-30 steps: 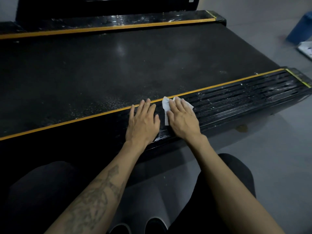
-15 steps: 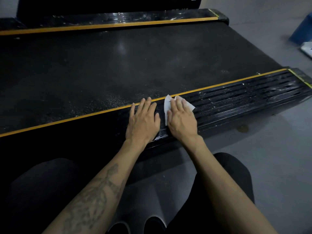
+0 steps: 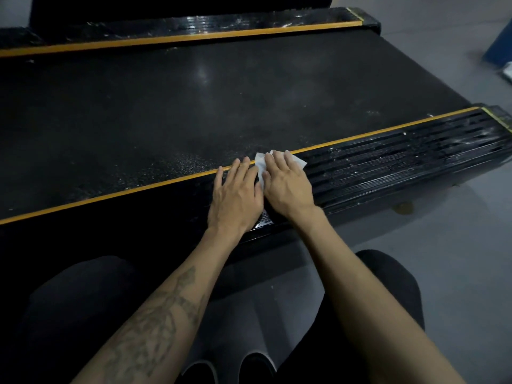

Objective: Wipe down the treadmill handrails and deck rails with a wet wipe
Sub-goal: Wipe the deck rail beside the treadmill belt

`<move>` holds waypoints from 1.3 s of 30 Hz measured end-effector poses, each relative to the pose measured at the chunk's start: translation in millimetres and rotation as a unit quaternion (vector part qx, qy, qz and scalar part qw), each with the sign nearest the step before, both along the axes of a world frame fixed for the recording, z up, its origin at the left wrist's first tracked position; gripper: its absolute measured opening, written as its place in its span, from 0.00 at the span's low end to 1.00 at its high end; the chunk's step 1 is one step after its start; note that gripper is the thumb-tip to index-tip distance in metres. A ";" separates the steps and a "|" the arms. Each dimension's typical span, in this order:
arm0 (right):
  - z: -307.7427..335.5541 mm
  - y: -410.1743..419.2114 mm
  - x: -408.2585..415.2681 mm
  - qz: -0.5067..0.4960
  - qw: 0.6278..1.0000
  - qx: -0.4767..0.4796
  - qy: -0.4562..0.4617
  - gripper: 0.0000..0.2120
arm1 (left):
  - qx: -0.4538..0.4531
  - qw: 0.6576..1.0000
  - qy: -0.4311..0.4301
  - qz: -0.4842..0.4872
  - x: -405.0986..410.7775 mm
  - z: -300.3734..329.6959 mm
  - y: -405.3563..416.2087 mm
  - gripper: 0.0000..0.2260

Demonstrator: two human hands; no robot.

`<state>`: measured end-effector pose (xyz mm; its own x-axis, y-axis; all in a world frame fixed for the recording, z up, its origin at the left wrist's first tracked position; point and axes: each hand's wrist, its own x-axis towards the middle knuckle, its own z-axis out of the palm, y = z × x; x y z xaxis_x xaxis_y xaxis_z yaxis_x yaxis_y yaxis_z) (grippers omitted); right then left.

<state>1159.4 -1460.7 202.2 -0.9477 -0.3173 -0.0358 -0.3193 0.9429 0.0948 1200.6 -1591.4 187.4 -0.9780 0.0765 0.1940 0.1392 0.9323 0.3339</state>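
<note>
Head view: crumpled white wet wipe (image 3: 279,161), seemingly damp.

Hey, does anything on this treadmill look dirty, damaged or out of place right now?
The near deck rail carries pale specks and smears in its grooves to the right of the right hand, which presses the wipe. The far deck rail shows similar streaks. No damage is visible.

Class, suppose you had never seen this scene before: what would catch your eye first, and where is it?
Two bare hands lie side by side on the near deck rail: the right hand presses a white wet wipe flat, the left hand rests beside it. Next come the orange stripe edging the dark belt and the white specks on the rail's right end.
</note>
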 end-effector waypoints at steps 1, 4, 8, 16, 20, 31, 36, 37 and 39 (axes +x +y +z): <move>3.4 4.1 -7.1 0.019 1.000 0.003 -0.008 0.26 | 0.001 1.000 0.002 -0.001 -0.2 0.1 -0.3 0.21; 8.7 24.3 -16.8 0.042 0.999 0.032 0.006 0.26 | -0.001 1.000 0.006 -0.001 -0.5 -0.6 0.0 0.20; 2.3 20.9 0.4 -0.030 0.999 -0.025 0.019 0.26 | -0.003 1.000 0.009 0.000 -1.7 -4.3 -0.2 0.20; 3.9 26.7 -4.0 -0.046 0.998 -0.040 -0.001 0.27 | -0.006 1.000 0.011 -0.003 -2.0 -4.9 -0.8 0.21; 0.8 20.5 8.3 -0.118 0.993 -0.026 -0.014 0.29 | -0.014 1.000 0.010 -0.002 -3.4 -6.6 0.4 0.21; 3.2 20.2 7.5 -0.148 0.988 -0.035 -0.018 0.30 | -0.046 0.998 -0.006 -0.030 -6.3 2.4 -5.7 0.22; 1.6 19.1 11.1 -0.097 0.994 -0.052 -0.025 0.32 | -0.058 0.997 0.015 -0.043 -12.5 6.3 -7.6 0.20; 2.9 24.8 9.0 -0.101 0.992 -0.068 -0.026 0.31 | -0.059 0.997 0.017 -0.045 -12.5 6.7 -7.7 0.20; 4.7 33.0 8.0 -0.122 0.989 -0.084 -0.018 0.29 | -0.066 0.996 0.016 -0.050 -11.5 5.9 -9.1 0.20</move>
